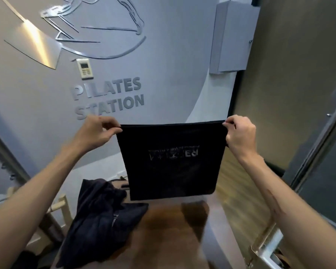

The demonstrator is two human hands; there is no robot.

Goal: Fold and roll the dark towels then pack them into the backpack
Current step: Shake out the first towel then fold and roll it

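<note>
**Dark towel held up by 2 hands above the worktop**

Dark towel (171,162) hangs flat in mid-air at the centre of the view, stretched by its 2 top corners, with pale lettering across its middle that reads mirrored and is too blurred to make out. Its lower edge hangs free above the brown worktop (163,239), not touching it.

The left hand (99,131), at 10 o'clock from the towel's centre, pinches the top left corner between thumb and curled fingers. The right hand (239,133), at 2 o'clock, pinches the top right corner the same way. Both bare forearms reach in from the lower corners of the view.

At 7 o'clock from the towel, a heap of dark fabric (103,216) lies crumpled on the worktop's left side; whether it is more towels or the backpack I cannot tell. A pale wooden frame (62,204) stands just left of the heap.

Farther off, the grey wall (173,74) carries raised letters reading "PILATES STATION" (109,98), and at 12 o'clock from them a small white wall controller (84,68). A grey box (233,35) is mounted on the wall at 1 o'clock.
</note>
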